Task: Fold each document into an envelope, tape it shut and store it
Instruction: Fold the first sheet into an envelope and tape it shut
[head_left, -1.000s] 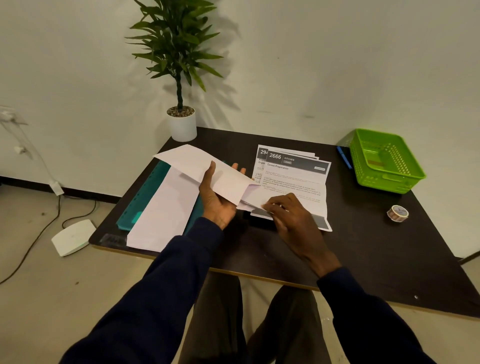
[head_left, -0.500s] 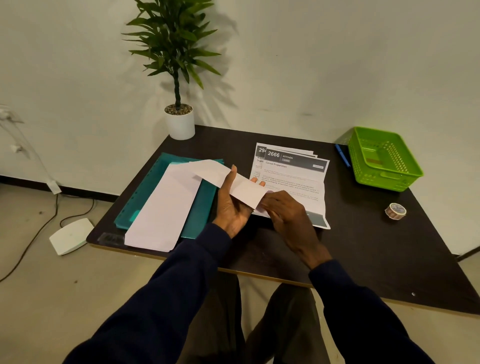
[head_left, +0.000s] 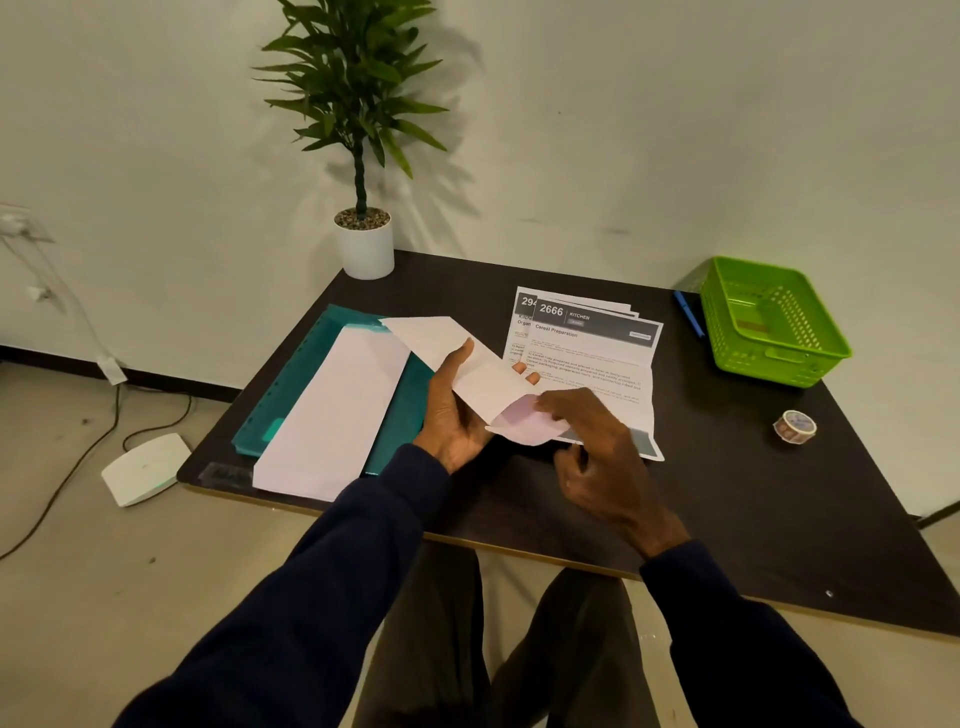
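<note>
My left hand (head_left: 454, 410) grips a long white envelope (head_left: 457, 358) around its middle, held above the dark table (head_left: 727, 499). The envelope's near end gapes, showing a pale inside. My right hand (head_left: 597, 452) pinches that near end at the flap. Behind the hands lies a stack of printed documents (head_left: 592, 348), the top one headed "2666 KITCHEN". A second white envelope (head_left: 337, 415) rests flat on a teal folder (head_left: 291, 395) at the left. A roll of tape (head_left: 795, 427) sits at the right.
A green plastic basket (head_left: 769, 322) stands at the back right corner with a blue pen (head_left: 688, 313) beside it. A potted plant (head_left: 363, 244) stands at the back left corner. Cables and a white box (head_left: 145, 467) lie on the floor to the left.
The envelope has swung lower and its near end has opened. My right hand slid from the documents to the envelope's mouth. The view shifted slightly.
</note>
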